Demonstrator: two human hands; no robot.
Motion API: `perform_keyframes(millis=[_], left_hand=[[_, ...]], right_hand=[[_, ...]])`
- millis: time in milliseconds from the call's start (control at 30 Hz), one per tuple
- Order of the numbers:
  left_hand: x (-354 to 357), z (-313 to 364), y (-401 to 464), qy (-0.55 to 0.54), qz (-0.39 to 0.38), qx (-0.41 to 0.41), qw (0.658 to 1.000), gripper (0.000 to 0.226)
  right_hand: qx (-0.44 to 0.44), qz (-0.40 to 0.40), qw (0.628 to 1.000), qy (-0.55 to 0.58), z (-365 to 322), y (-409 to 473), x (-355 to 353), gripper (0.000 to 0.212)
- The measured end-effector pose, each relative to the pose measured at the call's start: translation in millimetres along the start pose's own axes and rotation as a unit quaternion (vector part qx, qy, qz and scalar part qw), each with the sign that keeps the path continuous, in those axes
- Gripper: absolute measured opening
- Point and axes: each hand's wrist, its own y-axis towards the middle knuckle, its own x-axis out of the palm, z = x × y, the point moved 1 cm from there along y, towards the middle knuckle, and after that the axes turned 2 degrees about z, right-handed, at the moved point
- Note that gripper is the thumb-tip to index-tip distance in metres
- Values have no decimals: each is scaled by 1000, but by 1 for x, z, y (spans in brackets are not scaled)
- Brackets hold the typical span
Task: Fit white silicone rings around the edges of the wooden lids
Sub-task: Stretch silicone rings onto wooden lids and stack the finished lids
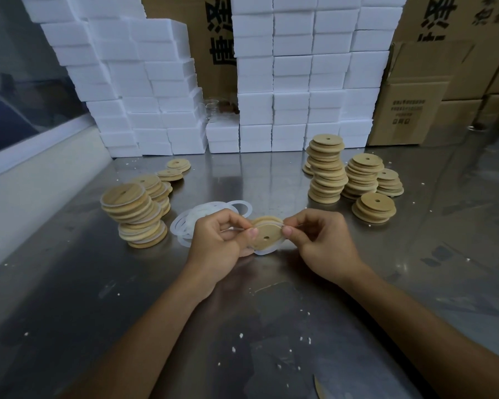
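Wooden lid [267, 236] sits raised off the table [271, 174] between both hands, tilted with its holed face toward the camera. Left hand [219, 243] pinches its left edge, right hand [320, 240] its right edge, each grip closed on lid and white silicone ring [267, 250], which hangs loose below the lower rim, probably needing stretching over next.

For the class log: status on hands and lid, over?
Left hand and right hand pinch round wooden lid. White silicone ring partly on. Nothing in the way.
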Motion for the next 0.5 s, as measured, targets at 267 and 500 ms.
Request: perform_keyframes(millis=[267, 500], left_hand=[[1, 1, -2, -64, 25, -62, 996, 16], [3, -4, -1, 63, -5, 61, 996, 23]], right_hand=[[8, 6, 998, 54, -4, -2, 4, 6], [-90, 40, 994, -52, -8, -6, 1, 5]])
